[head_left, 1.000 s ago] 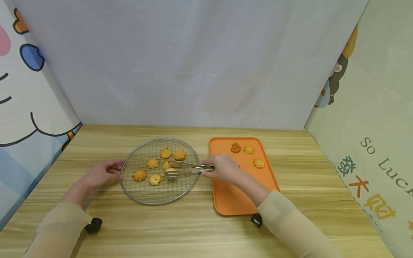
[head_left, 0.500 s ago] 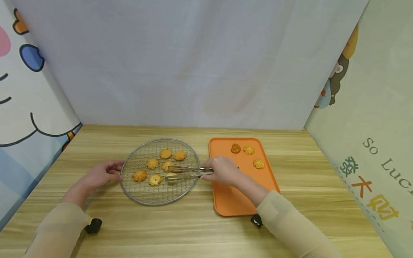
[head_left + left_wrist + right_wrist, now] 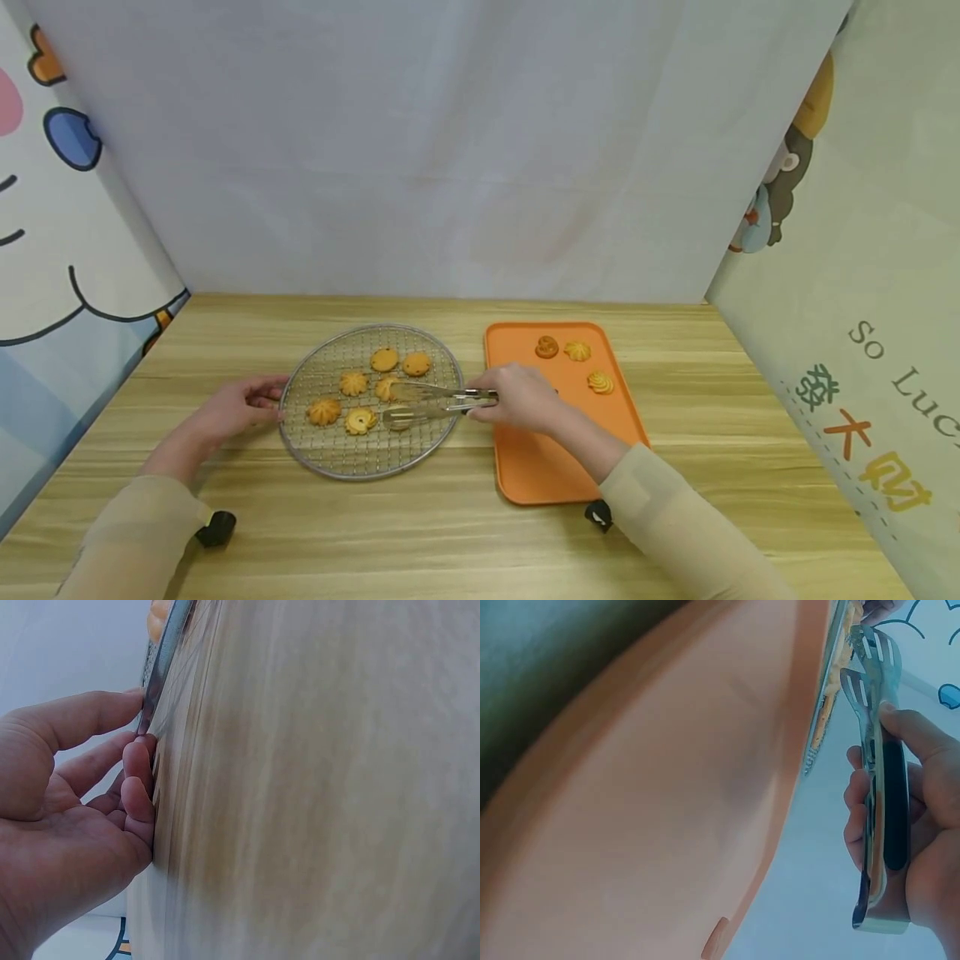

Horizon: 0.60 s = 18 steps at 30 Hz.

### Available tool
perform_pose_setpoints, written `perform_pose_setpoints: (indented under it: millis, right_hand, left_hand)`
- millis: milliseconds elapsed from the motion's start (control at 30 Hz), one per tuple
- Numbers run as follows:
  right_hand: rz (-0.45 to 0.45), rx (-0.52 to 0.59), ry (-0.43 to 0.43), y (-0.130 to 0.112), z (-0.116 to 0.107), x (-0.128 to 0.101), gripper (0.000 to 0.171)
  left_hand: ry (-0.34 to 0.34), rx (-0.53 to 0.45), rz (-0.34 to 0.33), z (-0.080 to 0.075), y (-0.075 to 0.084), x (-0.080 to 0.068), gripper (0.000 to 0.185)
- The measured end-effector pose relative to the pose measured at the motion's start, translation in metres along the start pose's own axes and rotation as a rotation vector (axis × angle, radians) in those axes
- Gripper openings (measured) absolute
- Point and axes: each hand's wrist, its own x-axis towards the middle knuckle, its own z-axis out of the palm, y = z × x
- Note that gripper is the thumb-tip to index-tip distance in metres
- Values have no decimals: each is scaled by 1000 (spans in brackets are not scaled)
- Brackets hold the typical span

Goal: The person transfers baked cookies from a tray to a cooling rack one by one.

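A round wire cooling rack [image 3: 337,454] carries several cookies, among them a ring-shaped one [image 3: 360,421] and a ridged one [image 3: 324,411]. My left hand [image 3: 238,407] pinches its left rim; the left wrist view has the thumb over the metal rim [image 3: 159,675] and a finger beneath. My right hand [image 3: 517,398] grips metal tongs [image 3: 442,402] with dark handle grips [image 3: 895,802]. Over the rack's right side the slotted tong tips stand apart. One tip overlaps a pale cookie [image 3: 399,425], the other lies at the edge of a golden cookie [image 3: 386,387].
To the right lies an orange tray [image 3: 536,475], partly under my right hand and forearm. Near its far end are a brown cookie [image 3: 547,347], a star-shaped cookie [image 3: 577,350] and a swirled cookie [image 3: 600,382]. A pale cloth [image 3: 450,167] hangs behind the wooden table [image 3: 360,533].
The tongs have shifted slightly toward me over the rack, and their tips have spread a little. My left hand stays at the rim; the cookies lie as before.
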Motion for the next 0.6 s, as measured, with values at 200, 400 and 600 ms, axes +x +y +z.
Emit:
perform_pose_setpoints:
  millis: [200, 400, 600]
  right_hand:
    - [-13, 28, 16, 1, -6, -3, 37]
    - [-14, 49, 13, 2, -15, -8, 37]
    - [-48, 18, 68, 6, -27, -13, 34]
  left_hand:
    - [-1, -20, -5, 1, 3, -1, 67]
    - [0, -10, -7, 1, 5, -3, 67]
    - [-2, -5, -15, 1, 6, -2, 67]
